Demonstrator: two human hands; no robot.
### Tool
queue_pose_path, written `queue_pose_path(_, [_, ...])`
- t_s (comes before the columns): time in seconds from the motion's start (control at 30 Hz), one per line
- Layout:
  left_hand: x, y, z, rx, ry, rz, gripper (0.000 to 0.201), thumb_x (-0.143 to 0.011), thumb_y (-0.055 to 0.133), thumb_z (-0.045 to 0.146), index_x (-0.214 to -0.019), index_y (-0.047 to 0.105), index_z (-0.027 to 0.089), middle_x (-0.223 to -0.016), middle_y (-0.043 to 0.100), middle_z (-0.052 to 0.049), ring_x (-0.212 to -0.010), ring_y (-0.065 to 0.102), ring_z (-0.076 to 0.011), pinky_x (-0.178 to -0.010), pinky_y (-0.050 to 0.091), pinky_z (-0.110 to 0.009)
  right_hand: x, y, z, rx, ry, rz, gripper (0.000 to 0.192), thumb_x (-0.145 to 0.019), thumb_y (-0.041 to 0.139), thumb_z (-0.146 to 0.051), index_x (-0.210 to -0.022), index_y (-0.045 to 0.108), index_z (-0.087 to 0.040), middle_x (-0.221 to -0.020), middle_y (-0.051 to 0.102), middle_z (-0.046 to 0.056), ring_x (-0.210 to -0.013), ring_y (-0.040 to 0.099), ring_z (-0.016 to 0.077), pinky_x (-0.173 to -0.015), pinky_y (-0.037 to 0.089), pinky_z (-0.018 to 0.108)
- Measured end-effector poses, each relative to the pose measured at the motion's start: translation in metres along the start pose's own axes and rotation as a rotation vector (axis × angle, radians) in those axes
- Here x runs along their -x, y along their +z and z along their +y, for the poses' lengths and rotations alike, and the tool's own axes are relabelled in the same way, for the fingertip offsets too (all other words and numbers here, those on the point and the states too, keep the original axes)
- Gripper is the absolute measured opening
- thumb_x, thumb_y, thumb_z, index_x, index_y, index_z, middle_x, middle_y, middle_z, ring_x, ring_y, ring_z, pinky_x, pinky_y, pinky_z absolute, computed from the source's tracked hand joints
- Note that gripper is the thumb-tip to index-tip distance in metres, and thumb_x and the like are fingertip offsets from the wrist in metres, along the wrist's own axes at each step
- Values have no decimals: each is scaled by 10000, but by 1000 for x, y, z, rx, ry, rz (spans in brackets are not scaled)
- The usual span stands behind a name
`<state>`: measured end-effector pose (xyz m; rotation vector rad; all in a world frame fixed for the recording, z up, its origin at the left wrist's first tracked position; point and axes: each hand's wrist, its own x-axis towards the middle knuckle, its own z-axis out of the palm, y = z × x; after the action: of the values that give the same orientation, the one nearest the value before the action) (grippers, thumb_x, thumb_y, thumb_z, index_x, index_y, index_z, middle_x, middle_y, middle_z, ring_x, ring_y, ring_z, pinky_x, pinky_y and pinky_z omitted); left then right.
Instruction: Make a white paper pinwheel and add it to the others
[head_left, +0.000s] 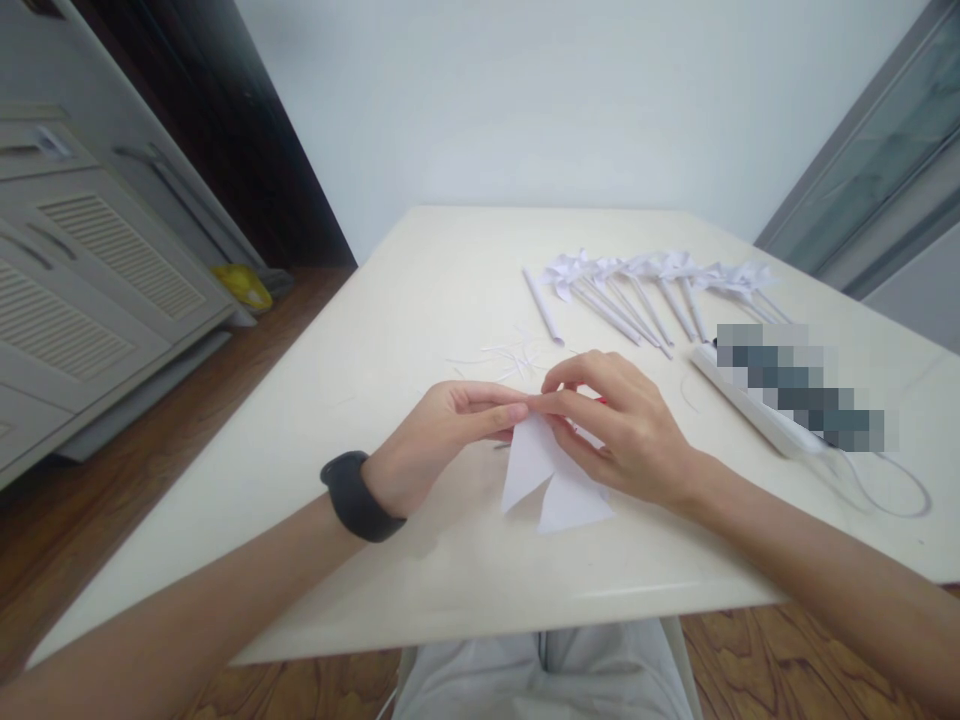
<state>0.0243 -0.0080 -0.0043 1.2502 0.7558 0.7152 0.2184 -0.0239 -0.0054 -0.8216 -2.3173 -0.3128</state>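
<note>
Both hands meet over the near middle of the table (390, 300), pinching the top of a folded white paper piece (551, 480). The left hand (442, 430) closes thumb and fingers narrowly on the paper's upper point, apparently to steady it, while the right hand (622, 425) curls over from the other side, fingertips pressed onto the same spot. The paper's two flaps hang just below the grip, toward the body. Beyond the grip lie thin paper slivers (510, 358); farther off to its right, finished paper pinwheels (652, 285) lie in a row.
</note>
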Motion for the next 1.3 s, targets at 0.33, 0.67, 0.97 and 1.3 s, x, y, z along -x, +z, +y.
queue_pose_path(0.33, [-1,0,0,-102,27,58,152,-786,610,283,-849,718,196,-916,709,-41,-790,614,-142,-691,452,-228,-3,-4,-2,-33,-4,-17,182,-818,476,-126,-941,606,-157,-969,581,95,-790,500,172,-704,404,333])
queue_pose_path(0.67, [-2,1,1,-7,26,44,184,-819,569,278,-877,691,154,-872,698,-45,-775,597,-124,-710,452,-218,-6,-7,-1,226,-214,30,145,-802,519,-111,-888,636,-121,-931,633,102,-739,500,187,-695,404,350])
queue_pose_path(0.97, [-1,2,3,-367,83,175,215,-804,563,336,-831,695,169,-831,689,-20,-733,587,-138,-608,437,-201,-6,-7,-3,-89,148,-32,175,-859,477,-177,-937,630,-146,-1003,552,84,-848,519,163,-737,424,320])
queue_pose_path(1.3, [2,3,-1,-612,227,189,213,-813,545,327,-834,697,180,-851,705,-11,-802,601,-165,-703,439,-235,-8,-5,-4,-331,324,-67,37,-814,575,-193,-835,582,-164,-926,516,37,-825,522,129,-718,441,266])
